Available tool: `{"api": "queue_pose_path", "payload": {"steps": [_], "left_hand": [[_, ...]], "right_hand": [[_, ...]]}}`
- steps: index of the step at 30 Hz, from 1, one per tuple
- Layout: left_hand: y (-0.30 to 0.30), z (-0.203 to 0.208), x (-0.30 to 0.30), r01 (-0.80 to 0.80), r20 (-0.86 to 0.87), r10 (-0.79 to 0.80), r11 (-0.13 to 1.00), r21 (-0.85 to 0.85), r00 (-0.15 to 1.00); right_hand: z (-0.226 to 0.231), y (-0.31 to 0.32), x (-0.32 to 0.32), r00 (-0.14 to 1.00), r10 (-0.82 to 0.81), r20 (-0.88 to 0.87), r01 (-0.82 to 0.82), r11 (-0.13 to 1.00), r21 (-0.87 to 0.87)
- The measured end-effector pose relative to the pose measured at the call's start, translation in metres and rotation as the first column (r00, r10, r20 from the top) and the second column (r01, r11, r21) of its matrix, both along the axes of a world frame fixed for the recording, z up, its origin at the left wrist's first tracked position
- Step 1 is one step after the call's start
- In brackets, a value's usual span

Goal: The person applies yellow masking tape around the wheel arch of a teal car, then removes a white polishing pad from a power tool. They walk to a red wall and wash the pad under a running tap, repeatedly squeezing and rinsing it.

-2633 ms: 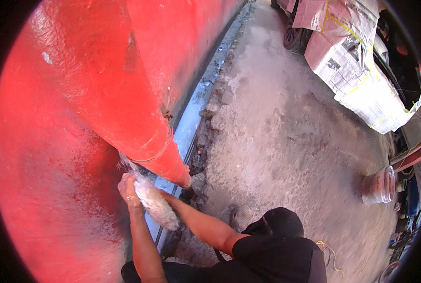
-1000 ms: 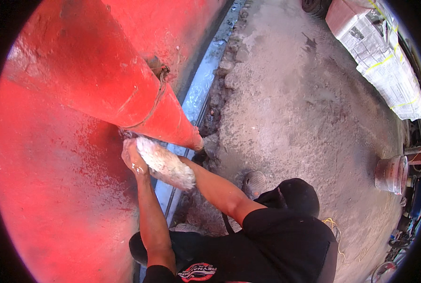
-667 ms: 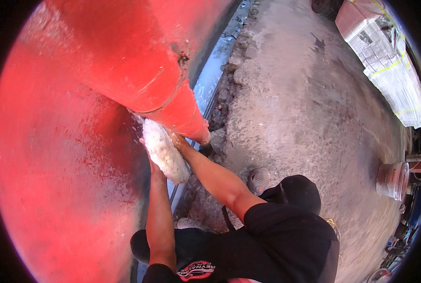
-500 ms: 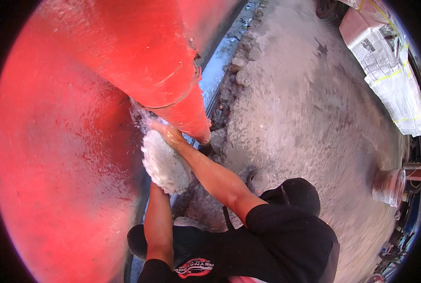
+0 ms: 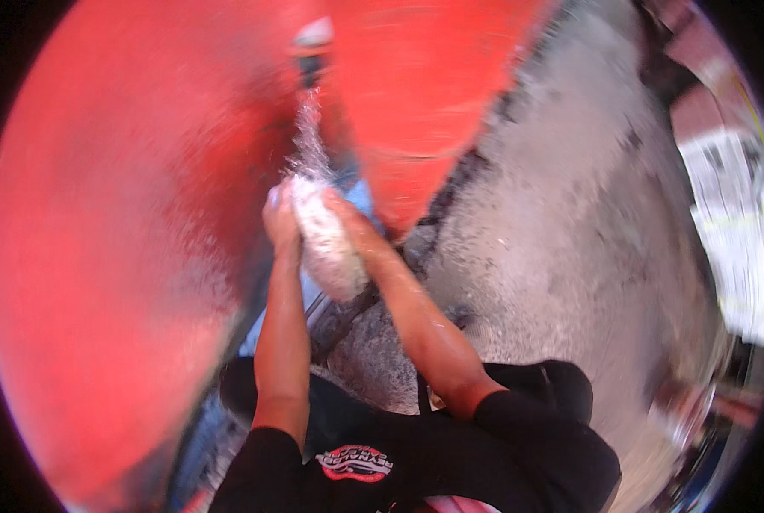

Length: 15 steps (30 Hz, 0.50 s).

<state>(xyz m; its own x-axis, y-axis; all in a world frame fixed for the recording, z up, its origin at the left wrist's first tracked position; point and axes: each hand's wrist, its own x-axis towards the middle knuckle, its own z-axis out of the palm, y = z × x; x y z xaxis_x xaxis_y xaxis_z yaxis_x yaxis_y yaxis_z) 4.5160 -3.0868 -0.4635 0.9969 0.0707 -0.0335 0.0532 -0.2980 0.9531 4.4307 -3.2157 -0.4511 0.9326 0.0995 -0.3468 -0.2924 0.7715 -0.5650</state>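
A soaked, shaggy white wash mitt (image 5: 332, 252) is gripped between my two hands. My left hand (image 5: 281, 215) closes on its left edge near the top, fingers partly smeared by motion. On the opposite edge, my right hand (image 5: 349, 221) is wrapped round it, its fingertips partly hidden by the mitt. A stream of water (image 5: 308, 128) falls onto the mitt's upper end from a tap (image 5: 311, 61) on the red wall, which looks blurred. Both forearms are wet.
A red wall (image 5: 100, 256) rises close on the left, and a red pillar-like surface (image 5: 425, 94) stands just right of the tap. Rough concrete floor (image 5: 570, 214) spreads to the right. Newspaper-covered panels (image 5: 728, 205) and a translucent bucket (image 5: 683, 410) sit at the far right.
The tap has come into sight as the view shifted. My left hand, mostly hidden behind the mitt before, now grips its left side. The mitt looks narrower, with water pouring onto its top.
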Motion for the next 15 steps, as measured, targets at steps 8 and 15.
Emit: {"api": "queue_pose_path", "payload": {"steps": [8, 15], "left_hand": [[-0.038, 0.014, -0.007, 0.109, 0.194, -0.218, 0.883, 0.457, 0.956], [-0.043, 0.016, -0.034, 0.606, -0.069, -0.602, 0.788, 0.112, 0.796]], "right_hand": [[0.014, -0.002, -0.055, 0.987, 0.004, -0.159, -0.031, 0.985, -0.169], [-0.008, 0.013, -0.035, 0.932, -0.362, -0.006, 0.356, 0.919, -0.169]]}}
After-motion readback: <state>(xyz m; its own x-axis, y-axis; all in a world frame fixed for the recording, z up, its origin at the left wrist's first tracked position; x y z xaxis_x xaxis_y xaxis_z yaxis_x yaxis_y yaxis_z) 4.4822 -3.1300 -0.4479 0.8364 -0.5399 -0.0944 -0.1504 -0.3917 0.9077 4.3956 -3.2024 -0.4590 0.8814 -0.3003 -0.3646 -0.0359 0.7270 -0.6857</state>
